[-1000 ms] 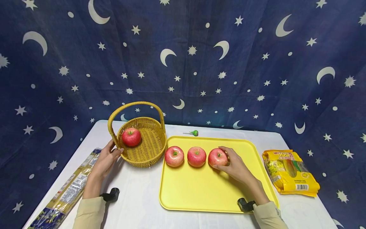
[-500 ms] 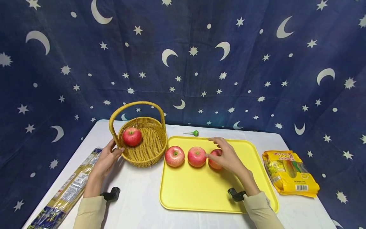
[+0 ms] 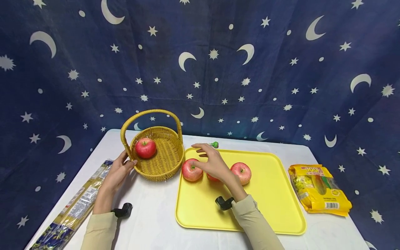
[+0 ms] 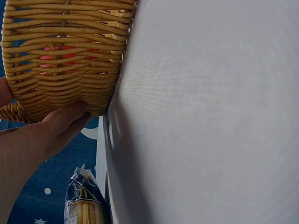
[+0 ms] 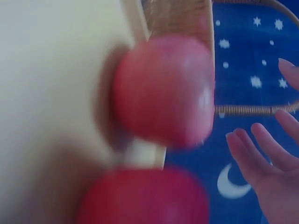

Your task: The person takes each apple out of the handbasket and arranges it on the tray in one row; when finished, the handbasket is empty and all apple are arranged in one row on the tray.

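A wicker basket (image 3: 165, 156) with an arched handle stands on the left, a red apple (image 3: 145, 148) inside it. My left hand (image 3: 118, 173) holds its left side, thumb at the rim by the handle's base and fingers against the outer wall (image 4: 70, 79). Three apples sit in a row on a yellow tray (image 3: 203, 215). Over the left apple (image 3: 189, 173) hovers my right hand (image 3: 215, 165), fingers spread and holding nothing. It partly hides the middle apple (image 3: 212, 178); the right apple (image 3: 243, 172) is uncovered. From the right wrist, my hand (image 5: 271, 163) appears apart from the nearest apple (image 5: 163, 91).
A long clear-wrapped packet (image 3: 78, 205) lies along the table's left side. On the right, beyond the tray, is a yellow snack bag (image 3: 322, 191). A green-wrapped lollipop (image 3: 215, 144) lies behind the tray. A dark blue star-and-moon cloth (image 3: 218, 69) hangs behind the table.
My right hand has let go of the right apple and moved left, passing over the middle apple to the left one. The left hand stays on the basket.
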{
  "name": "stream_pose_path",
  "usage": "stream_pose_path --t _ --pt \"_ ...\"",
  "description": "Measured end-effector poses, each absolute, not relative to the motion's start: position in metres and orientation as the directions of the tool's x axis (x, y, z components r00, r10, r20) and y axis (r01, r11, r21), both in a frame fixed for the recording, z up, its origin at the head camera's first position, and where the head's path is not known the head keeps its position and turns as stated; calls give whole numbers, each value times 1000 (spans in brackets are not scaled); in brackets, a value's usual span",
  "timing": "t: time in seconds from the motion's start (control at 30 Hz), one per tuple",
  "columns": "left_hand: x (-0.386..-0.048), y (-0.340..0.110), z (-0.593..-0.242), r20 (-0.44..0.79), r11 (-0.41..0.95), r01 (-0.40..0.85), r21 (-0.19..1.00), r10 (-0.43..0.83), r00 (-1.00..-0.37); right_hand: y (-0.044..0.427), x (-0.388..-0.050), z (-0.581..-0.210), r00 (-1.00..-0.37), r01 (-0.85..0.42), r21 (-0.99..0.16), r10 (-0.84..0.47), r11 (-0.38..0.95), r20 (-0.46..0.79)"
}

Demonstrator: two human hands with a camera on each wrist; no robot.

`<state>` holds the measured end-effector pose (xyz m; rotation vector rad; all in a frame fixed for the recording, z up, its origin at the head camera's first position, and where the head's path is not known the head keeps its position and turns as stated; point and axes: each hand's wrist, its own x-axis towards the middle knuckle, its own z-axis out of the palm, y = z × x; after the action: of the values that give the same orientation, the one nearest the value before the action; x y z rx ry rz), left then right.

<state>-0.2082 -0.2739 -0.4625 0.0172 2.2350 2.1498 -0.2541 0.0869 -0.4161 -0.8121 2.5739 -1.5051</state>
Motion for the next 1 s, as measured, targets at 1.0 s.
stream_pose_path --t 1.0 --pt "-209 -275 -460 -40 55 -38 998 32 -999 -76 -307 -431 -854 -136 -882 -504 450 -125"
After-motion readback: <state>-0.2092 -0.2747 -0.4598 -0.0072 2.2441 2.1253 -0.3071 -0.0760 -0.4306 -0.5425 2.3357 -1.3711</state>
